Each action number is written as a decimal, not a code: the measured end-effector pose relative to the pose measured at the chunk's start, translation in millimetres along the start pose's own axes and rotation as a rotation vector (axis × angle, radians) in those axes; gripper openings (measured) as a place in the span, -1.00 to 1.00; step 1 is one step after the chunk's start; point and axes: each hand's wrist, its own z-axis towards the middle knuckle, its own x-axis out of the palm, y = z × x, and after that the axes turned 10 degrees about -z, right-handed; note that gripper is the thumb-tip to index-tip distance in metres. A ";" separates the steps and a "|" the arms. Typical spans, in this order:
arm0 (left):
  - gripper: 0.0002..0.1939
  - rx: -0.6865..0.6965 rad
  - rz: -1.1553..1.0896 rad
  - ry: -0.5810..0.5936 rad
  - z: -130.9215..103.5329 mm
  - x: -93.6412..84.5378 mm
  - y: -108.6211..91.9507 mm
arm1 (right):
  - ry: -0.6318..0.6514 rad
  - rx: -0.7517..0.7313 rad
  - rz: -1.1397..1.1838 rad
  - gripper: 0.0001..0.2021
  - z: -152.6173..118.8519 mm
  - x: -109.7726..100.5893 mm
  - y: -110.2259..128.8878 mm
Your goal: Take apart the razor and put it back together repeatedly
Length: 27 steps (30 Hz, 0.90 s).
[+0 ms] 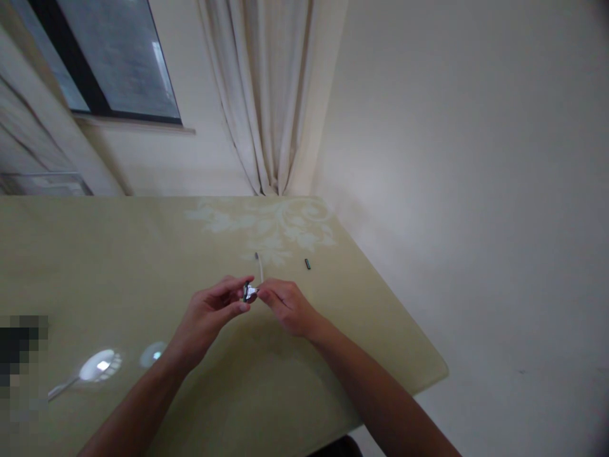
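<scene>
My left hand pinches a small dark-edged, shiny silver piece between thumb and fingers, a little above the table. From the right, my right hand meets this piece, its thumb and forefinger pressed together at the silver side. Whatever sits between those right fingertips is too small to name. Just beyond the right hand, a thin white stick-like thing with a grey tip points away from me; its near end is hidden by the hand. A small dark oblong piece lies on the table farther right.
The yellowish table has a pale floral pattern at its far end and a rounded right corner. Glare shines at lower left, beside a blurred-out dark patch. Behind are a curtain, a window and a wall at right.
</scene>
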 end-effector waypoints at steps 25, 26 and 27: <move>-0.54 -0.012 -0.006 -0.005 2.7 -4.7 2.9 | -0.062 0.031 -0.030 -0.61 3.1 -2.6 0.1; -0.57 -0.003 -0.003 -0.004 2.4 -2.8 4.2 | -0.063 0.020 -0.069 -0.62 2.8 -2.2 -0.7; -0.59 0.015 0.002 -0.007 2.2 -0.7 5.7 | -0.070 0.006 -0.117 -0.63 2.4 -1.9 -1.6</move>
